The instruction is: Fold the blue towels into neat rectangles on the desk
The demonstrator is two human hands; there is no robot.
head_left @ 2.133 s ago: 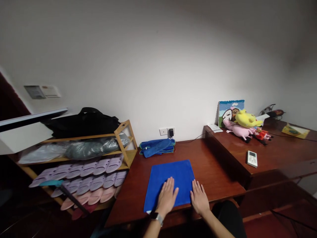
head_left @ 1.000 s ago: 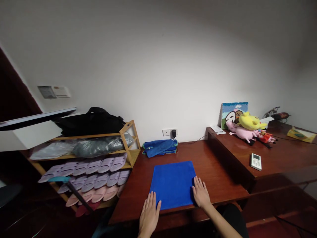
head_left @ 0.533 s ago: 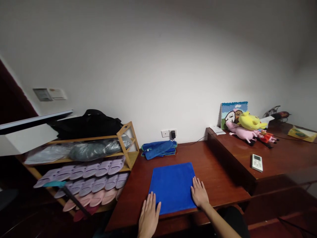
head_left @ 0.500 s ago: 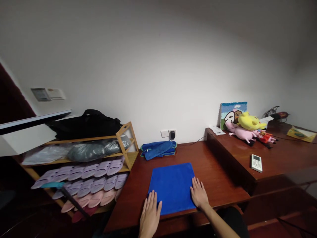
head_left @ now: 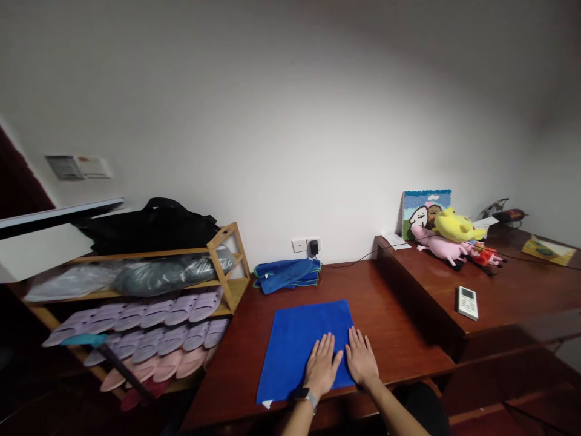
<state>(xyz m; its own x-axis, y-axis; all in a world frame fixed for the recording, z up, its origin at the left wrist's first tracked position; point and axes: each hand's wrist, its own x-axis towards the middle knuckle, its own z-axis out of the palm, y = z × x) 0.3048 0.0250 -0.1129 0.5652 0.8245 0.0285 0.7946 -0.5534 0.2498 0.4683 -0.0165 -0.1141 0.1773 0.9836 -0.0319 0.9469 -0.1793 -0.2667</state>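
A blue cloth (head_left: pixel 290 339) lies spread flat on the brown wooden desk (head_left: pixel 394 345), a small white tag showing at its near left corner. My left hand (head_left: pixel 321 366) rests palm down on the cloth's right half, fingers stretched out and a watch on the wrist. Just beside it, my right hand (head_left: pixel 362 356) lies flat over the cloth's right edge, its fingers also extended. Neither hand grips anything. Behind, against the wall, sits a loose pile of blue cloths (head_left: pixel 287 275) with green edging.
On the left, a wooden rack (head_left: pixel 231 266) carries several slippers (head_left: pixel 167 312) and a black bag (head_left: pixel 154 227). The raised desk section at right bears plush toys (head_left: pixel 456 225), a picture (head_left: pixel 426 212) and a white remote (head_left: pixel 467 303). A black plug (head_left: pixel 313 247) sits in the wall socket.
My left hand has moved right, from the cloth's left edge to beside my right hand. This uncovers the near left corner and its tag. My right hand stays near the right edge.
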